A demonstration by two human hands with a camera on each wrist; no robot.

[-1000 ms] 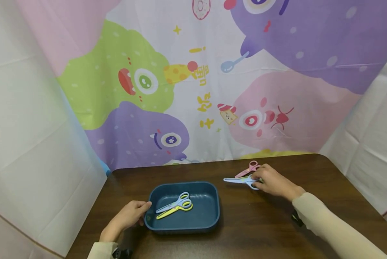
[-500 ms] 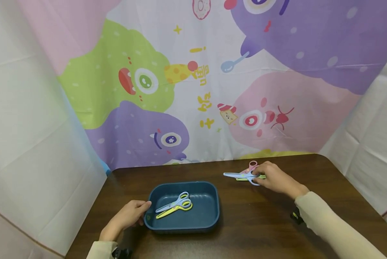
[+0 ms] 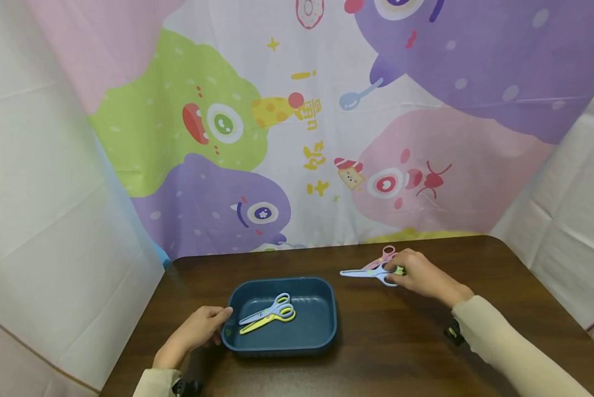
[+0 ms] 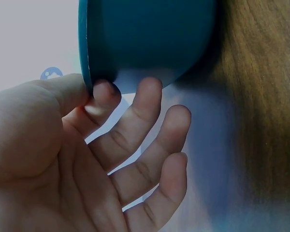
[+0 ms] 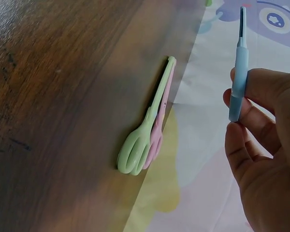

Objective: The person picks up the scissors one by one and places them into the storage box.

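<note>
One scissors pair (image 3: 370,273) aloft, tray rim (image 3: 282,352) apart

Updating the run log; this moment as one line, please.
left hand: pinches teal rectangular tray; right hand: holds blue scissors; in tray: another blue pair, yellow scissors; on brown wooden table: green scissors, pink scissors

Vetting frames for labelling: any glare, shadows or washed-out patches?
Head view: faint sheen inside the tray; left wrist: backdrop washed out at upper left, left hand partly in shade; right wrist: glare on the table, upper left.
</note>
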